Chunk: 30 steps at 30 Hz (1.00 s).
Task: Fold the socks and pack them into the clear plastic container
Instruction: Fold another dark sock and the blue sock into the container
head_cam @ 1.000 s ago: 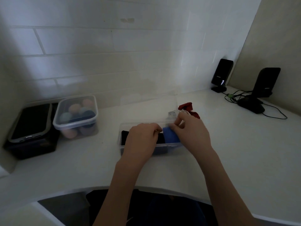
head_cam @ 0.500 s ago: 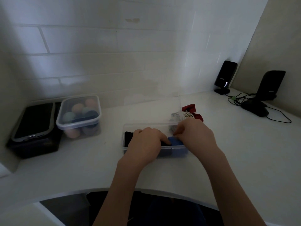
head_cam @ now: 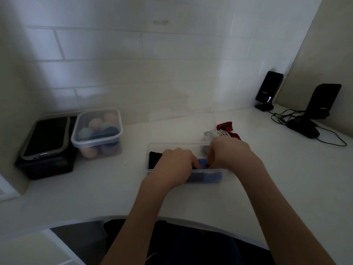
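since the earlier frames both hands have sunk lower into the clear plastic container [head_cam: 172, 145], and the blue sock [head_cam: 202, 162] that was held near the rim now sits down inside it. the left hand [head_cam: 174, 161] is curled, fingertips pressing down on the dark sock [head_cam: 153, 159] and the blue one beside it; the right hand [head_cam: 229, 153] is bent the same way, fingers pushing the blue sock's right end down. whether either hand actually pinches the cloth i cannot tell, since the knuckles hide the fingertips. the container lies at the centre of the frame on the white counter [head_cam: 286, 178], its lid standing open at the back. packing looks partly done: two folded socks are in. a red sock [head_cam: 228, 127] and a patterned sock [head_cam: 210, 134] lie loose just behind the container, right of centre, not yet folded or packed. the lidded tub of coloured balls [head_cam: 97, 131] at the left is unchanged.
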Each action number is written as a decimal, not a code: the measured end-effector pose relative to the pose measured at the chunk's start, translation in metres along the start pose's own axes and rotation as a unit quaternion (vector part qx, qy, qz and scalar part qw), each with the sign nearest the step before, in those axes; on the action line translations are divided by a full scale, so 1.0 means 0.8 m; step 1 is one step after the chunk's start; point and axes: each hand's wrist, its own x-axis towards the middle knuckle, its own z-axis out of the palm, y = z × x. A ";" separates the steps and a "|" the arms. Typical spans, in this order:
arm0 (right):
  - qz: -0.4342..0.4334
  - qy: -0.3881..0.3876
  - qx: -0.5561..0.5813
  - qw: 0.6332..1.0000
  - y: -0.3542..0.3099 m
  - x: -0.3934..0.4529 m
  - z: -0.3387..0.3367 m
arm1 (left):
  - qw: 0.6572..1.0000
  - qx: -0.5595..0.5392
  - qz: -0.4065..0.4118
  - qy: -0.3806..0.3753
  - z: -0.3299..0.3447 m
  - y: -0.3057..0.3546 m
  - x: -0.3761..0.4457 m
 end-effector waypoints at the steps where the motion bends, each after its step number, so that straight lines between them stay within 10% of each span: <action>1: -0.007 0.005 -0.016 1.000 -0.003 -0.001 -0.002 | 1.000 0.001 0.001 -0.003 0.000 0.001 0.001; 17: -0.065 0.032 -0.112 0.991 -0.011 0.005 0.002 | 0.998 -0.060 -0.006 -0.003 0.008 -0.007 0.004; 22: -0.096 -0.025 0.244 0.965 0.028 -0.006 -0.015 | 0.983 -0.160 -0.015 0.092 0.012 -0.010 -0.001; 30: 0.005 0.259 0.410 0.874 0.096 0.044 0.014 | 0.943 -0.277 -0.012 0.185 0.003 -0.007 -0.011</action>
